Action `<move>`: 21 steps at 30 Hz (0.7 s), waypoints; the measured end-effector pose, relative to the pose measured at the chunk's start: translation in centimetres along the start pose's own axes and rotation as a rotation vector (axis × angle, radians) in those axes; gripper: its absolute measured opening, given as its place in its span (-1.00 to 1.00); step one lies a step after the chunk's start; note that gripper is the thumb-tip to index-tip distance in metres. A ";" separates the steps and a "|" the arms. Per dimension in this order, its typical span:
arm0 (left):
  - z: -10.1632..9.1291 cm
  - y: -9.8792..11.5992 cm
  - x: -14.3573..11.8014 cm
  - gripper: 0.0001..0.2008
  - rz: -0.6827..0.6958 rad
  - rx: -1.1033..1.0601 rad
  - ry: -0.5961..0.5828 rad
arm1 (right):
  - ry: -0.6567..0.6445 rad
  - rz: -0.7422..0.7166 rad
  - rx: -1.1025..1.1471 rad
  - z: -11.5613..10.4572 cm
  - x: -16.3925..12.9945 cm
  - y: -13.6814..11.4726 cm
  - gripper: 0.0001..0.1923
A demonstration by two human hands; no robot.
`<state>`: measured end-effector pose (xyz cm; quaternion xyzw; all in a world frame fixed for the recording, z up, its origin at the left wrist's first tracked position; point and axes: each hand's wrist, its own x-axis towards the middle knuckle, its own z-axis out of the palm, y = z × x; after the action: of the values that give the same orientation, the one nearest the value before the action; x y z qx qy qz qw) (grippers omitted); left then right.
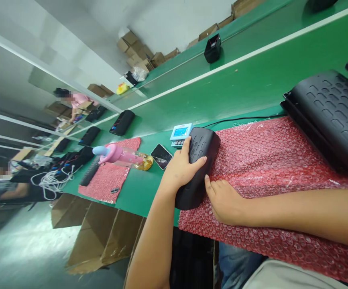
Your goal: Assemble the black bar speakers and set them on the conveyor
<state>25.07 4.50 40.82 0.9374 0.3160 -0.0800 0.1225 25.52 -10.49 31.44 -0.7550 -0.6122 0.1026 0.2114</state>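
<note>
Biggest surface first: the long green bench top [252, 80] runs from lower left to upper right of the frame. On it, filling the centre and lower right, I see the red bubble-wrap sheet [276, 160]; its near edge overhangs the bench toward the lap.

The black ribbed plastic housing [198, 164] sits at frame centre, on the left end of that sheet, close to its edge. My left hand [180, 168] grips it from the left side, fingers over the top, thumb side toward the phone. My right hand [224, 200] lies flat on the wrap, thumb touching the housing's near right side, not closed around it.

Risks as I judge them:
- The wrap looks slippery and loose; pushing the housing leftward could slide it off the sheet and toward the bench edge.
- Only one hand truly holds it; a tilt could drop it into the lap.

In the way, or close:
- Larger black ribbed panel [330, 112], right edge, resting on the wrap.
- Pink drinking bottle lying on its side [119, 154], left of centre.
- Dark smartphone [161, 155], just left of my left hand.
- Small blue-faced control box [180, 134], just behind the housing, cable running right.

Other people work at far left.
</note>
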 end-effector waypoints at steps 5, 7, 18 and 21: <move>0.1 0.0 0.0 -0.13 0.017 -0.017 0.017 | 0.003 -0.015 -0.002 -0.1 -0.1 0.1 -0.24; 0.1 0.0 0.0 -0.13 0.020 -0.015 0.020 | 0.002 -0.013 -0.001 -0.1 -0.1 0.1 -0.25; 0.2 0.1 0.1 -0.14 0.023 -0.006 0.030 | 0.009 -0.012 -0.003 0.0 0.0 0.1 -0.28; 0.2 0.1 0.1 -0.14 0.026 -0.001 0.035 | 0.012 -0.010 0.001 0.0 0.0 0.1 -0.29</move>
<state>25.19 4.43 40.63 0.9427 0.3058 -0.0619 0.1184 25.59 -10.46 31.39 -0.7523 -0.6148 0.0971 0.2159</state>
